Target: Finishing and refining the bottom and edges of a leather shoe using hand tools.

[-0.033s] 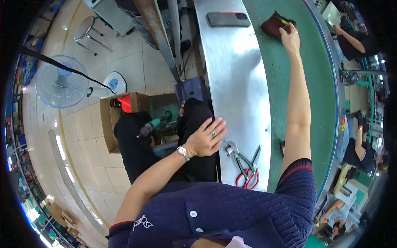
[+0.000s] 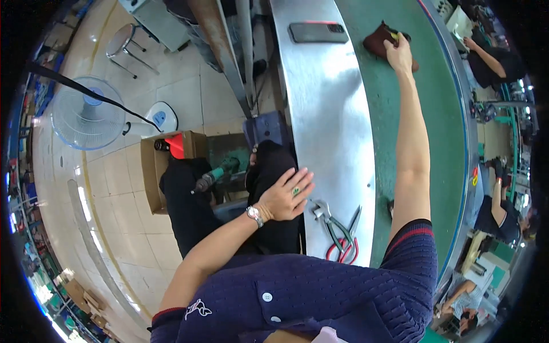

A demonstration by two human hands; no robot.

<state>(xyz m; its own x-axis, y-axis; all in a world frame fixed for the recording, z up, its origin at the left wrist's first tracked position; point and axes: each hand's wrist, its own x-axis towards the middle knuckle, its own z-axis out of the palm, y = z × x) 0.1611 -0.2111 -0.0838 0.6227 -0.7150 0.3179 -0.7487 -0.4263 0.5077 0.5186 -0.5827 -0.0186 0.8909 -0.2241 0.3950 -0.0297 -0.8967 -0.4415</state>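
Observation:
On the green belt at the far right, my right hand (image 2: 400, 55) is stretched out with its thumb and fingers closed on a dark brown leather-like piece (image 2: 378, 43). It is soft and pouch-shaped, with a small yellow patch by my fingertips; its exact kind cannot be made out. My left hand (image 2: 286, 197) rests flat by my knee at the edge of the metal ledge, fingers spread and nothing in them. Beside it on the ledge lie green-and-red-handled pliers (image 2: 330, 220) and scissors (image 2: 355, 223) with red handles, their handles overlapping.
A dark phone (image 2: 318, 32) lies at the ledge's far end. A green power tool (image 2: 214, 174) stands between my legs, next to a cardboard box (image 2: 151, 183). At left are a fan (image 2: 88, 114) and a stool (image 2: 121, 40). Other people sit across the belt.
The whole view has shifted slightly. My right hand and the brown piece have moved a little relative to each other, and the piece shows more below my fingers. My left hand stays put.

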